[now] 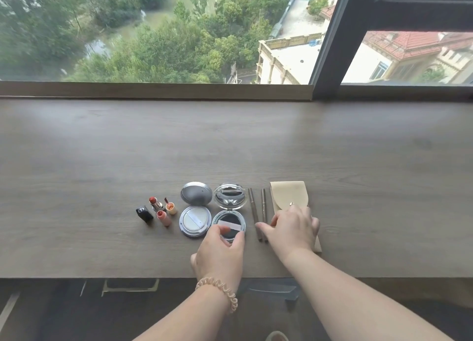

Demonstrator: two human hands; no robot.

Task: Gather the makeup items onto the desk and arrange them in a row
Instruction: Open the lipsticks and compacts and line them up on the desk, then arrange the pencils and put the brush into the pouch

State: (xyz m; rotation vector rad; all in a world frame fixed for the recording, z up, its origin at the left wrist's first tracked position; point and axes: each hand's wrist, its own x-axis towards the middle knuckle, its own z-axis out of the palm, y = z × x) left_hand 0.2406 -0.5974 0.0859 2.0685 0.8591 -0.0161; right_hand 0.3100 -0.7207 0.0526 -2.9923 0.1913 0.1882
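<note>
Row status: makeup items lie in a left-to-right line near the front edge of the wooden surface [256, 148], below the window.

From left: a black lipstick cap [144, 214], an open red lipstick [156, 204], two small peach-coloured tubes [163, 217] with lids off, a silver cushion compact [195, 210] opened flat with its white puff showing, then a clear-lidded compact [229, 212] opened with mirror up and a dark puff in the base. Right of that, two slim brown pencils [258, 212], then a beige suede pouch [288, 196] with a snap flap.

Left hand [221, 253]: fingers curled around the near rim of the clear-lidded compact's base, thumb on its left side, fingertips on its right. We judge a light grip, not a lift; the base appears to sit on the surface.

Right hand [294, 230]: spread palm-down over the lower part of the pouch, thumb reaching left to touch the near ends of the pencils. It encloses nothing that we can see.

Key relation: the pencils' long axes run away from us, roughly parallel to each other and at right angles to the row. They lie just left of the right hand, between it and the compact. The right hand is nearer; a sideways thumb nudge should suffice to square them.

We judge the task nearly complete, with only spacing left.

Risk: rolling pencils.
</note>
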